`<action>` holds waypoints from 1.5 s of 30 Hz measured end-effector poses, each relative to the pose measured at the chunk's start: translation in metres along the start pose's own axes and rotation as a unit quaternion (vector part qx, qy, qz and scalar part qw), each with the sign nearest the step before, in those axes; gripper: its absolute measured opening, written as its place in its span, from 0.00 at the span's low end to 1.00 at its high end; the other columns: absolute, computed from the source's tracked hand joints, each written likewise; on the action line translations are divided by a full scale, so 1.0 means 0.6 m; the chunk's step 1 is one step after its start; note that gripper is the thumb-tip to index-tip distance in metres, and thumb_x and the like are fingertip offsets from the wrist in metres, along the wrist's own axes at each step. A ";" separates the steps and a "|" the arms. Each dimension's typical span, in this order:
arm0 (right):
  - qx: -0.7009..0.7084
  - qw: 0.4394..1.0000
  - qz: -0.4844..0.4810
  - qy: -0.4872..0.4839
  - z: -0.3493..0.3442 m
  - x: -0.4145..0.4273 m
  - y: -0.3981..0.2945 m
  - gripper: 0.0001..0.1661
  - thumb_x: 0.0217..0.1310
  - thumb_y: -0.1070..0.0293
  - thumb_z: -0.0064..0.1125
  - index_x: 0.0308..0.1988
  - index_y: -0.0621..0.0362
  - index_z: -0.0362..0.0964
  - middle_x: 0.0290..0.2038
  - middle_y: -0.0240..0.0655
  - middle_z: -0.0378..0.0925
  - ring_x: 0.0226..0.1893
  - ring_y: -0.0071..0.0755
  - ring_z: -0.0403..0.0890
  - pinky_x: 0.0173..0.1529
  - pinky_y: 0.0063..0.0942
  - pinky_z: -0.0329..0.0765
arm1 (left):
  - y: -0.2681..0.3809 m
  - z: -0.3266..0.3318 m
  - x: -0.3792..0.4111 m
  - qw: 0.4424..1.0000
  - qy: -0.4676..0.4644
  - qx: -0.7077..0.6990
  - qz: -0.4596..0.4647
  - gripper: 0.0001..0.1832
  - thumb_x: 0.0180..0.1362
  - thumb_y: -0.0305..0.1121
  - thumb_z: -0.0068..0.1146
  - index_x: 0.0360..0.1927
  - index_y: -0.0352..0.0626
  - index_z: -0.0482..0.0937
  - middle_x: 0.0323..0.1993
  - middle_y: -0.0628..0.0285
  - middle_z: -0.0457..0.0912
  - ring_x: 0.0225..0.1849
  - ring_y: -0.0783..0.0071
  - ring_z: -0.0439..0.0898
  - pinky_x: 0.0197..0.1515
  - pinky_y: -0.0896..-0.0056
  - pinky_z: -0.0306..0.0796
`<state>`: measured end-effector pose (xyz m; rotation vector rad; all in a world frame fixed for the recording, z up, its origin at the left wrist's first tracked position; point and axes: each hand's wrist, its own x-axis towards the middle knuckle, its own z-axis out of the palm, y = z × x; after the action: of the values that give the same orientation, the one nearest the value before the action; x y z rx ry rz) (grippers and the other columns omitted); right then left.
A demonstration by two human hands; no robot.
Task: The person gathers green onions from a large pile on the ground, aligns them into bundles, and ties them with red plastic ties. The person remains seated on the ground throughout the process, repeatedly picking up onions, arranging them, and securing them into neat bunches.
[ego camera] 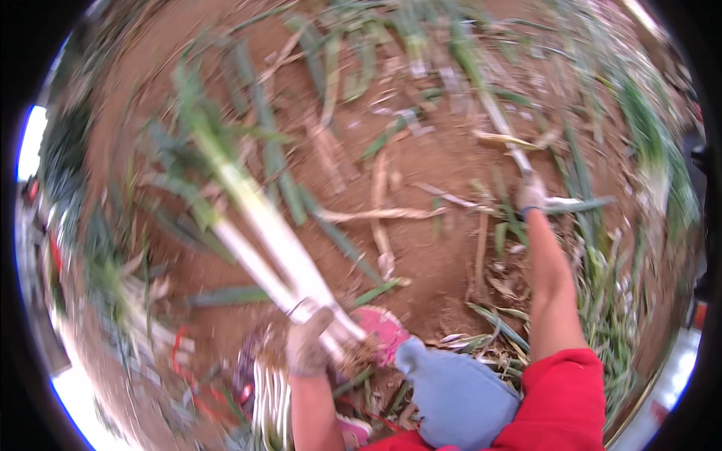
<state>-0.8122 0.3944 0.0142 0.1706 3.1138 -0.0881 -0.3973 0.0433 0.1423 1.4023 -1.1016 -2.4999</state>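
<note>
My left hand [309, 341], in a pale work glove, grips several leeks [271, 231] near their roots. Their white shafts and green tops point up and to the left over the soil. On the right, my right hand [531, 194], gloved as well, is around the root end of a single thin leek [496, 115] whose green top points away from me. The picture is blurred, and the fingers of this hand are hard to make out. Beside my left forearm, at the bottom, lie more white leek shafts [271, 389] with roots towards the top.
Bare soil [434, 253] is strewn with cut leaves and dry husks [381, 214]. More leeks [654, 163] lie at the right, others [135, 310] at the left. A heap of green leaf trimmings [609, 321] is by my right arm. My pink shoe [383, 335] stands near the held roots.
</note>
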 end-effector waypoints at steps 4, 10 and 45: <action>-0.032 0.998 0.004 -0.051 0.009 -0.031 -0.002 0.24 0.60 0.56 0.64 0.53 0.54 0.72 0.49 0.52 0.79 0.52 0.61 0.80 0.54 0.52 0.76 | -0.031 -0.008 0.020 0.995 -0.025 -0.069 -0.069 0.21 0.61 0.28 0.61 0.56 0.29 0.74 0.44 0.47 0.84 0.42 0.54 0.87 0.46 0.52 0.84; 0.028 0.998 -0.059 0.022 0.080 0.035 0.071 0.22 0.62 0.54 0.59 0.50 0.57 0.72 0.32 0.49 0.80 0.37 0.59 0.82 0.46 0.51 0.77 | -0.069 -0.026 0.027 0.989 -0.054 -0.113 -0.080 0.30 0.57 0.28 0.67 0.63 0.37 0.70 0.48 0.53 0.82 0.46 0.56 0.86 0.46 0.48 0.85; 0.538 0.514 -0.266 -0.613 -0.135 -0.603 -0.509 0.38 0.67 0.64 0.65 0.69 0.64 0.59 0.55 0.40 0.78 0.53 0.27 0.80 0.54 0.20 0.80 | -0.078 -0.056 -0.104 0.990 -0.020 -0.077 -0.118 0.23 0.61 0.30 0.67 0.54 0.36 0.67 0.36 0.59 0.86 0.34 0.75 0.85 0.33 0.76 0.79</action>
<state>-0.4878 0.0565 0.1208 -0.5817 1.1819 -1.3737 -0.3225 0.0836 0.1474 1.5256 -0.7680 -2.7159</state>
